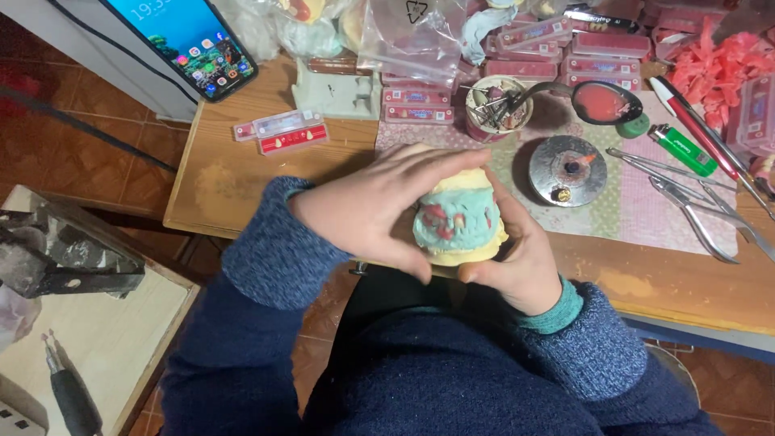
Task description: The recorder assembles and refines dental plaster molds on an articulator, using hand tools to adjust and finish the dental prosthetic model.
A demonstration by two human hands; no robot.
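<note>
**Both hands closed around the dental cast at the tabletop's edge**

Your left hand (367, 206) lay over the top and near side of the dental cast (458, 220), fingers curled and pressed against it, thumb reaching down in front. Your right hand (521, 258) cupped it from below and from the far side, fingers wrapped round the pale yellow plaster base. Held between two palms that way, the cast looked steadied from opposite sides, with its teal and pink-red face turned up toward you, probably so you could look straight at it. You kept it over your lap, just at the near edge of the wooden tabletop (234, 173), not resting on the wood.

Beyond your hands, a round metal burner (567, 169) stood on the patterned cloth (646, 206), close enough to reach yet clear of your sleeves. A green lighter (682, 150) lay beside it, a sensible neighbour. Pliers and slim metal instruments (694, 198) fanned out on the right, handles pointing toward that hand. A small cup of metal tools (496, 109) sat behind the cast, and a spoon-like ladle with red wax (601, 102) rested next to it. Flat red-and-clear boxes (282, 132) were stacked or lined along the back. A phone (194, 40) leaned at the far left, its screen lit and facing you.
</note>
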